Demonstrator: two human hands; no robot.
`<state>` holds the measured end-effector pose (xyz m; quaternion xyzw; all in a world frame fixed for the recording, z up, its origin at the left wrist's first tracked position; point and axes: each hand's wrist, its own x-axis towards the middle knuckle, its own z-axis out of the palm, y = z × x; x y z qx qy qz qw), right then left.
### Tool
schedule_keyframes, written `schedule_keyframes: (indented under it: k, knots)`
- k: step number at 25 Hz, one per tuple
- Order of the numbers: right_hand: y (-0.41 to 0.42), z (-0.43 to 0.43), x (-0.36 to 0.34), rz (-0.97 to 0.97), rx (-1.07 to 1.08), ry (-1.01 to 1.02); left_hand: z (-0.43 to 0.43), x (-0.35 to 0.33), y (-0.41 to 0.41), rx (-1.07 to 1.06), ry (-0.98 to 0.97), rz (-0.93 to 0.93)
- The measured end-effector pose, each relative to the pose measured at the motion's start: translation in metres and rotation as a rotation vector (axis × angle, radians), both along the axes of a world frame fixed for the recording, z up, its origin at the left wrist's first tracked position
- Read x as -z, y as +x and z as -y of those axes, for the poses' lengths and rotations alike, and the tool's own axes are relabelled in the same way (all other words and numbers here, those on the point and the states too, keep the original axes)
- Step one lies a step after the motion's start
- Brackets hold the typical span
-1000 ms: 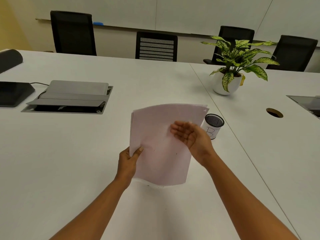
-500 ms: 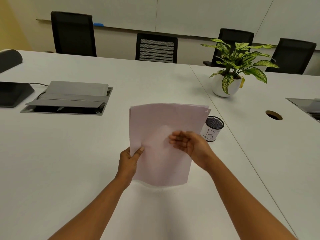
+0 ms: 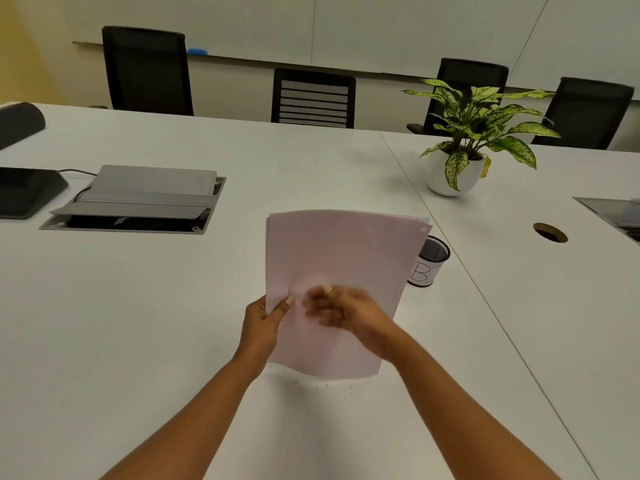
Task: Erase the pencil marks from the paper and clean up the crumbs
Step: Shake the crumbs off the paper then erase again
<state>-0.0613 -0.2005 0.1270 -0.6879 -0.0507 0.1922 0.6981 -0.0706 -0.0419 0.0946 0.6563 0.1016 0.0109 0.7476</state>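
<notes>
Meeting room, white surface [image 3: 138, 323] | your left hand [image 3: 261, 327] pinches the paper [image 3: 346, 251] by its left edge, tilted up off the surface | your right hand [image 3: 349, 313], blurred, lies loose-fingered on the sheet | no pencil marks show, so erasing looks done | crumbs [image 3: 325, 385] lie just below the paper, not yet cleared.

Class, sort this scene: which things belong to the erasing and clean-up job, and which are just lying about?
Job: paper, crumbs, left hand gripping the paper's edge, right hand over it.
Lying about: mesh cup, potted plant, cable box, chairs.
</notes>
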Motion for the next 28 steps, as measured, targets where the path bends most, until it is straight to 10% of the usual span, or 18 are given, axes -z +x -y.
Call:
schedule_keyframes:
  k: [4, 11, 18, 24, 28]
  knots:
    - [0.015, 0.014, -0.017, 0.051, 0.135, 0.221, 0.001, -0.004, 0.002, 0.001, -0.026, -0.008]
    - [-0.016, 0.032, 0.050, -0.076, -0.016, -0.245, -0.004, -0.006, 0.005, 0.022, -0.001, -0.001]
    - [0.029, 0.053, -0.053, 0.067, 0.266, 0.349, -0.004, -0.005, 0.002, 0.003, -0.006, -0.014]
    - [-0.027, 0.034, 0.061, -0.237, -0.088, -0.264, -0.008, -0.007, 0.006, -0.003, -0.037, -0.001]
    - [-0.014, 0.038, 0.043, -0.196, -0.048, -0.225, -0.011, -0.007, 0.009, -0.017, -0.038, 0.013]
